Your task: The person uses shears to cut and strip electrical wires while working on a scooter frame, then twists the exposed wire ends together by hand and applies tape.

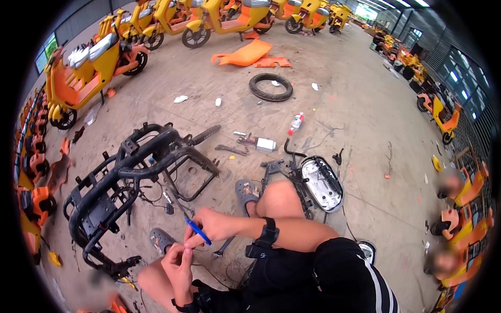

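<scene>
My right hand is closed around a blue-handled hand tool; its working end is hidden, so I cannot tell its exact kind. Just below it, my left hand is pinched, thumb and fingertips together, almost touching the right fingers. Whatever lies in that pinch is too small to make out. A thin dark cable runs along the floor beside the left hand. Left of both hands, a bare black scooter frame lies on the floor with loose wires hanging from it.
Ahead lie a silver box with wires, a plastic bottle, a tyre and an orange body panel. A white-lined, black-rimmed shell is beside my right knee. Yellow scooters line the back; other people are at the sides.
</scene>
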Tool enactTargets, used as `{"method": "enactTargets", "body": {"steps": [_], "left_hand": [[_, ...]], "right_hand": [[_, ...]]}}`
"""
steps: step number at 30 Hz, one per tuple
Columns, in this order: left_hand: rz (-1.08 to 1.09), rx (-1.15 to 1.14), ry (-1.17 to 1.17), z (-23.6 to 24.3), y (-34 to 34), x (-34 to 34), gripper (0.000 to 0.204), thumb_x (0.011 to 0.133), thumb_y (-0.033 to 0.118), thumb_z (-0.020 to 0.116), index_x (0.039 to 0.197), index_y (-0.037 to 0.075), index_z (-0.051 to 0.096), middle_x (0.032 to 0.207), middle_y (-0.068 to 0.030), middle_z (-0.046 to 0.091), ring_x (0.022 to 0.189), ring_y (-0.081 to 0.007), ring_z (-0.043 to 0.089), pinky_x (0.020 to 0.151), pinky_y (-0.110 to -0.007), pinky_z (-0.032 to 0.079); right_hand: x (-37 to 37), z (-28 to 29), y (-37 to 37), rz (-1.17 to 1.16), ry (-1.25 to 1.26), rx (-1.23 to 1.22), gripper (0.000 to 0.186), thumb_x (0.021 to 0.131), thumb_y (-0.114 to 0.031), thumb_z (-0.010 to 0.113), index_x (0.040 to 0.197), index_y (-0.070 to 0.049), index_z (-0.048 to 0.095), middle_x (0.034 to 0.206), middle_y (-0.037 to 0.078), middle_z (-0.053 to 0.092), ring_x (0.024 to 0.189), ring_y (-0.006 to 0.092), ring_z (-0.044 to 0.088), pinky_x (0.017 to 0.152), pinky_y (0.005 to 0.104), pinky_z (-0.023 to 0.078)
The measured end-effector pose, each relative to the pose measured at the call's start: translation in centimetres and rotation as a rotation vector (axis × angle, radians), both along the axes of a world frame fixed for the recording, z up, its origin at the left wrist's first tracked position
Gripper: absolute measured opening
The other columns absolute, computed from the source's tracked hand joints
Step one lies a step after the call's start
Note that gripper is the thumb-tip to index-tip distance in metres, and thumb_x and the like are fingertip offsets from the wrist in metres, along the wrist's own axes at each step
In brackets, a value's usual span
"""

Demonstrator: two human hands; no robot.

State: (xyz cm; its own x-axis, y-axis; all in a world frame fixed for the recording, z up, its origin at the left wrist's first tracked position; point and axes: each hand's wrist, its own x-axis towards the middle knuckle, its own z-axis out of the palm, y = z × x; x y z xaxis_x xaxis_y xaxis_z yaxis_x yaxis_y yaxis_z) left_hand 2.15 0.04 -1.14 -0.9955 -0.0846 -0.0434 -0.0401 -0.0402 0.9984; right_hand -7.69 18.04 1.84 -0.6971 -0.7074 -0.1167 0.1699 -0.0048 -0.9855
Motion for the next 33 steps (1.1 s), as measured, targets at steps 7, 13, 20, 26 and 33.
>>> {"method": "enactTargets", "body": {"steps": [7,13,20,26,33], "left_hand": [[0.076,-0.299,0.116,-1.4,0.0,-0.3,0.007,0.086,0.0,0.065,0.091,-0.005,0.063,0.075,-0.0032,0.057,0.054,-0.0078,0.054,0.046,-0.02,0.04],[0.049,-0.298,0.218,-1.4,-0.1,-0.6,0.008,0.089,0.003,0.063,0.09,-0.006,0.062,0.076,-0.0053,0.058,0.054,-0.0083,0.053,0.047,-0.019,0.039],[0.045,0.04,0.019,0.2,0.0,-0.3,0.004,0.086,-0.002,0.062,0.088,-0.006,0.063,0.082,-0.0082,0.061,0.076,-0.0145,0.058,0.07,-0.023,0.045],[0.047,0.043,0.103,1.2,1.1,-0.7,0.005,0.085,-0.004,0.063,0.089,-0.006,0.064,0.081,-0.0083,0.061,0.077,-0.0145,0.058,0.072,-0.024,0.045],[-0.006,-0.108,0.121,0.8,-0.5,0.0,0.004,0.085,-0.002,0.065,0.086,-0.006,0.065,0.08,-0.008,0.062,0.076,-0.0145,0.058,0.069,-0.023,0.044]], "right_hand": [[0.4,-1.3,-0.4,-0.069,-0.105,-0.008,0.021,0.077,-0.017,0.075,0.083,0.003,0.071,0.069,0.006,0.066,0.061,0.0092,0.059,0.054,0.0228,0.045],[0.6,-0.9,-0.4,-0.108,-0.153,-0.041,0.021,0.075,-0.019,0.075,0.078,0.002,0.071,0.065,0.005,0.063,0.057,0.009,0.056,0.051,0.0231,0.041],[0.9,-2.1,-1.1,-0.105,-0.297,-0.067,0.024,0.073,-0.022,0.077,0.079,0.0,0.071,0.064,0.003,0.062,0.056,0.0083,0.053,0.049,0.023,0.038],[0.6,-1.7,-0.6,-0.087,-0.153,-0.112,0.026,0.073,-0.022,0.078,0.081,0.002,0.071,0.07,0.005,0.065,0.061,0.0098,0.057,0.053,0.0235,0.042],[0.0,-0.4,-0.5,0.031,-0.099,0.025,0.024,0.077,-0.021,0.077,0.086,0.001,0.072,0.072,0.004,0.066,0.063,0.0091,0.059,0.054,0.0217,0.044]]}}
